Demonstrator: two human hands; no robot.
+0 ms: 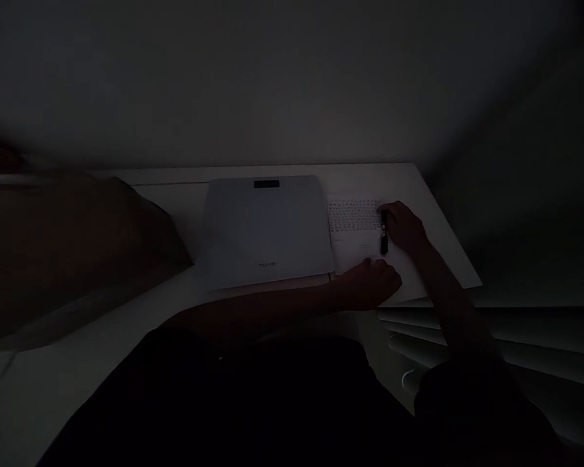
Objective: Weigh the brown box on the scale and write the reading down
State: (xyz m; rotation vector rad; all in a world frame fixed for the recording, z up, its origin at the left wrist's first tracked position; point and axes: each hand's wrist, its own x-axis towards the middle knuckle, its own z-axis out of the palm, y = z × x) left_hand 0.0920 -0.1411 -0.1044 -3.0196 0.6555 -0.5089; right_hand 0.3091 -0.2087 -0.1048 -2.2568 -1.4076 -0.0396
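Working in very low light at the right end of the white table [384, 178]. Slim dark thing [384, 245]: lying toward the right side of the white sheet [353, 245], its length running from the table's back edge toward the front. Too dark to identify further.

Right grip [407, 227]: coming in from the table's right edge, fingers curled at the upper end of the slim dark thing. Can't tell pinching from merely touching. Left grip [367, 285]: loosely curled at the sheet's near edge, by the table's front edge; can't tell whether pressing or holding anything. Probably placed there to steady the sheet. Sheet probably set square beside the slab for easy reach by both.

Flat pale slab [267, 224]: left of the sheet, just beside it, dark window toward the table's back edge, lettering toward the front. Probably turned that way to read from the front. Brown bag [78, 240] over toward the table's left end, out of the working area.

Count: one slim dark thing, one sheet visible (can't tell if layered), one slab, one bag, two grips.
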